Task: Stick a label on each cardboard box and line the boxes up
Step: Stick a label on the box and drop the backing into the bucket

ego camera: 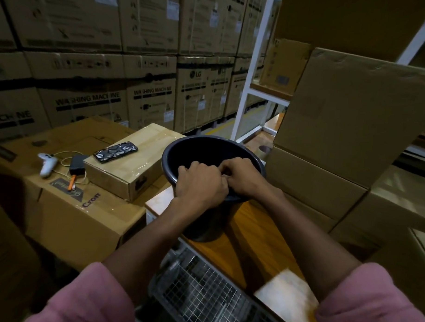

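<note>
Directly right of the hands, the plain cardboard boxes (347, 131) stand stacked on the wooden table (257, 237); neither hand touches them. The top box tilts, its upper edge leaning toward the right. No label can be made out on these boxes or in either hand.

Left hand (201, 182) and right hand (242, 177) meet over the near rim of a dark round bucket (190, 150) that stands on the table edge. Both sets of fingers are curled and pressed together at the knuckles. Whether they pinch something small between them or grip the rim itself cannot be told; the contact point is hidden by the fingers. Pink sleeves (375, 301) are pushed up on both forearms.

Left of the bucket, a small taped box (124, 172) lies on a larger carton (67, 211). A phone (116, 151) in a patterned case lies on top of the small box. Beside the small box, on the carton: a white handheld controller (47, 163), a dark small device (77, 164) with a thin cable, and an orange item, too small to identify.

Below the table, a wire-mesh basket (202, 293) is visible. Behind, a wall of washing machine cartons (146, 96) is stacked high. A white metal rack (253, 73) stands right of centre, holding another box.
</note>
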